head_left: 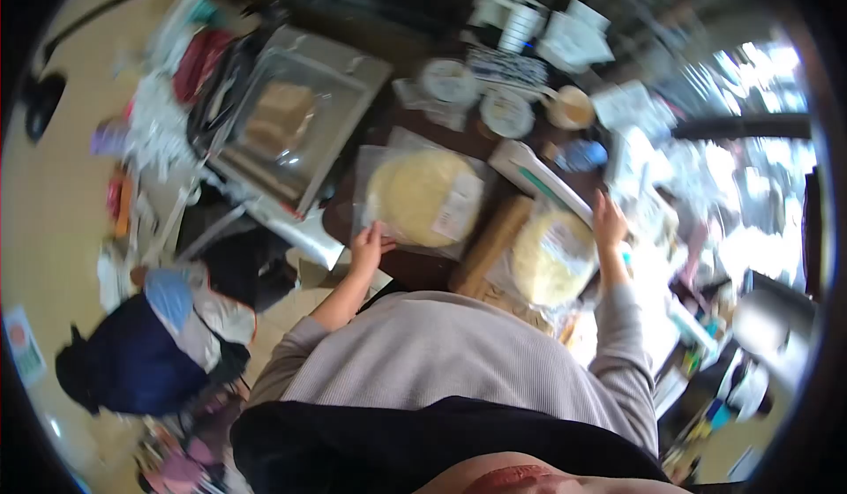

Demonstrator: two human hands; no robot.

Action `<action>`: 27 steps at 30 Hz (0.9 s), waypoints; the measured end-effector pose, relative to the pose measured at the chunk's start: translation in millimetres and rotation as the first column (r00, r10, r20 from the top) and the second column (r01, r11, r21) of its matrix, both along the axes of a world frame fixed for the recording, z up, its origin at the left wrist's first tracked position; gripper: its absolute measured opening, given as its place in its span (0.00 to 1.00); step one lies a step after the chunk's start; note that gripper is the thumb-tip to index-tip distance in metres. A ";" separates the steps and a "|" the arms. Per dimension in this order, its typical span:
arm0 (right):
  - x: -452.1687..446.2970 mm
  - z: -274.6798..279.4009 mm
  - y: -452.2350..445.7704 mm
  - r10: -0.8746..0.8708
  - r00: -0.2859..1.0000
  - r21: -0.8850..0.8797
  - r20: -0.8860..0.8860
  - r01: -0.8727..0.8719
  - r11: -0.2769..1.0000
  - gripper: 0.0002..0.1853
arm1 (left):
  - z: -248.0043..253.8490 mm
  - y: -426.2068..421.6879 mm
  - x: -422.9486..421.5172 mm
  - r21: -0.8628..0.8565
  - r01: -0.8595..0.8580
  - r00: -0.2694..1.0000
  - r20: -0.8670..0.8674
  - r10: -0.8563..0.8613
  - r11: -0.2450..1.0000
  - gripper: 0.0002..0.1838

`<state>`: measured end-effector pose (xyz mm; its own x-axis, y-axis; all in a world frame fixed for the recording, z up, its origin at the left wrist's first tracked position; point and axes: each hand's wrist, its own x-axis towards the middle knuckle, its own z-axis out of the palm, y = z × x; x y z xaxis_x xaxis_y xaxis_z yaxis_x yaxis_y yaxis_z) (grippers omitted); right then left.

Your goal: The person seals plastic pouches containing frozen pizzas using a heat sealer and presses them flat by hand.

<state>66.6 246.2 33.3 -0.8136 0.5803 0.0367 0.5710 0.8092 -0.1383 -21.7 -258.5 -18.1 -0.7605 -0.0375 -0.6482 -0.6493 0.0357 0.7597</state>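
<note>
A clear plastic bag with a round, flat, pale-yellow food sheet (415, 196) and a white label lies on the dark table. At its lower left edge is my left hand (369, 247), thumb and fingers closed on the plastic. A similar bagged pale round (554, 256) rests at the right, partly over a brown cardboard box (494, 245). Just right of that bag is my right hand (609, 222), near the end of a long white box (540, 176) with a green stripe. Its fingers look mostly closed; what they hold is hidden.
A vacuum-sealing machine (287, 119) with a clear lid and a brown block inside stands at the left. Behind are round white-lidded tubs (507, 113), a cup (570, 108) and papers (575, 37). A chair with dark clothing (154, 353) is at lower left. Plastic clutter fills the right.
</note>
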 end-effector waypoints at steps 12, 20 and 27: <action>187.1 -0.1 -139.5 -0.416 0.844 -0.383 -0.340 0.280 0.880 0.16 | 155.0 69.4 -26.0 -0.129 -0.085 0.792 -0.610 -0.011 0.988 0.25; 203.7 -49.4 -151.6 -0.703 0.674 -0.936 -0.229 0.045 0.348 0.14 | 236.3 104.1 -0.3 -0.226 -0.010 0.609 -0.774 -0.173 0.974 0.25; 252.5 93.6 -110.7 -0.968 0.226 -0.757 -0.109 -0.650 -0.066 0.13 | 274.8 151.3 38.7 0.100 0.248 0.684 -0.722 -0.101 0.964 0.27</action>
<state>319.0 135.5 127.0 -0.5347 0.7578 -0.3740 -0.4970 -0.6399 -0.5860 17.1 -107.2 256.7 -0.9742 0.2011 0.1022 0.0859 -0.0881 0.9924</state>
